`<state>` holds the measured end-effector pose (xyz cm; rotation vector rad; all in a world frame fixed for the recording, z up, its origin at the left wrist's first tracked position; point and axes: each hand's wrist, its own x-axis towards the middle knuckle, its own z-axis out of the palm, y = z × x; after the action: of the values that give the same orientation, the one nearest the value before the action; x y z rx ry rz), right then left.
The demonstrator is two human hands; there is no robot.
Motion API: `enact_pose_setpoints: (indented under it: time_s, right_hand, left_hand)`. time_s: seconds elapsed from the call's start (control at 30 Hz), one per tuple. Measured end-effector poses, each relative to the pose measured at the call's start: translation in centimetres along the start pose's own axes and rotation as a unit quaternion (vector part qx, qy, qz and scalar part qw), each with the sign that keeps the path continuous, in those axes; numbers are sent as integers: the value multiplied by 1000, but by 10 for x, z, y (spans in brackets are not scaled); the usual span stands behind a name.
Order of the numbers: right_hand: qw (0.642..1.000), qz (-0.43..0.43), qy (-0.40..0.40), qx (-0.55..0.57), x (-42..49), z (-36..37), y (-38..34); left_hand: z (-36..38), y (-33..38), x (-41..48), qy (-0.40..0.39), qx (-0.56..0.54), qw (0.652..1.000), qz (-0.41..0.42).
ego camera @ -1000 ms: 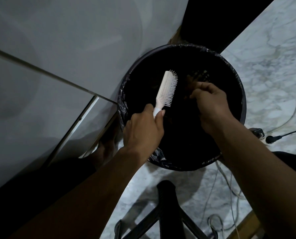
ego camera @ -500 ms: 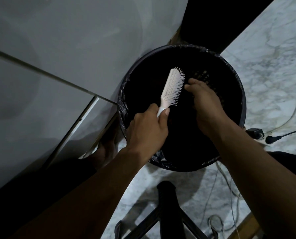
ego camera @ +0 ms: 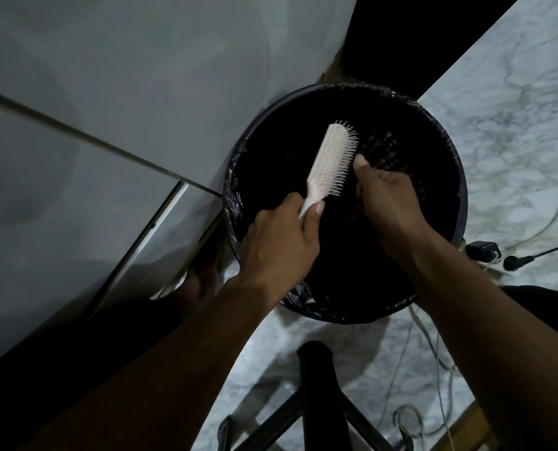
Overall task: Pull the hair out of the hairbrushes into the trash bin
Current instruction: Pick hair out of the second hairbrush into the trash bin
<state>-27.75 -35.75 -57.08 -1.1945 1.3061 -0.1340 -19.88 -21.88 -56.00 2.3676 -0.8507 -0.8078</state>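
Stand (ego camera: 315,379): black, matte – a thick post with legs splaying out, at the lower edge of view.
Left hand (ego camera: 277,245): fist wrapped round the brush handle, thumb laid along it.
Right hand (ego camera: 388,203): fingers curled in toward the palm, thumb tip against the bristles; too dark to tell if any hair is pinched.
Hairbrush (ego camera: 331,161): pale cream plastic, narrow oblong paddle, rows of thin pins facing right. Held tilted, head up and away, over the mouth of the bin.
Trash bin (ego camera: 463,203): round, black; lattice holes show on the inner far wall. Inside is too dark to read.
Bin liner (ego camera: 235,203): glossy black film, crinkled, folded over the rim.
Plug block (ego camera: 482,249): small, black, on the floor just right of the bin.
Floor (ego camera: 515,141): white marble with grey veining, polished.
Panel (ego camera: 141,76): smooth grey surface left of the bin – one thin straight seam across it.
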Motion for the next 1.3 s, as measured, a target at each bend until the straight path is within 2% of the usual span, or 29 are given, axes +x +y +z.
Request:
enact_pose_setpoints:
  time_s: [0.1,0.2,0.3,0.37,0.43,0.53,0.6,0.7,0.77,0.87,0.93,1.0,1.07,1.13,1.2,1.23,1.3]
  right_hand:
    - [999,1,38,31,4,-3,0]
    - [997,2,73,-9,10,-8,4]
    - [995,5,43,-90,12,-5,11]
    - [994,-5,37,-106,9,-1,12]
    - [997,-26,31,-59,2,2,3]
    - [997,-23,-19,75,-2,5,-6]
    - [994,-23,-23,101,-4,6,-6]
    - [997,-29,50,41,0,6,1]
    - [993,-63,95,-6,0,4,4]
    - [985,-111,125,-46,-4,5,3]
    - [984,-103,141,-46,-5,5,2]
    - [987,-56,150,30,0,3,1]
    - [985,-7,133,108,4,0,-2]
    - [992,-1,76,102,4,-2,-5]
    - [997,-31,14,65,0,-1,-5]
    - [998,-55,9,38,-1,0,-3]
    - [995,-92,47,-10,2,0,-1]
  left_hand:
    - [-3,-4,2,10,7,999,-31]
    - [-5,-5,2,17,15,998,-57]
    - [-3,-4,2,11,20,998,-52]
    - [-2,-4,1,3,18,999,-47]
    - [-1,-5,2,-5,8,999,-42]
    - [1,-3,3,-34,-22,998,-39]
    - [2,0,1,-53,-41,997,-31]
    - [4,2,-2,-68,-57,996,-20]
    - [4,3,-1,-68,-64,995,-16]
    - [5,3,1,-77,-99,992,-27]
    - [5,3,1,-84,-121,988,-39]
    - [5,3,2,-89,-130,986,-50]
    - [6,2,2,-90,-135,985,-60]
    - [6,1,3,-92,-138,984,-66]
    - [6,2,2,-105,-143,982,-69]
    - [6,3,2,-110,-144,981,-68]
    - [6,5,1,-113,-138,982,-55]
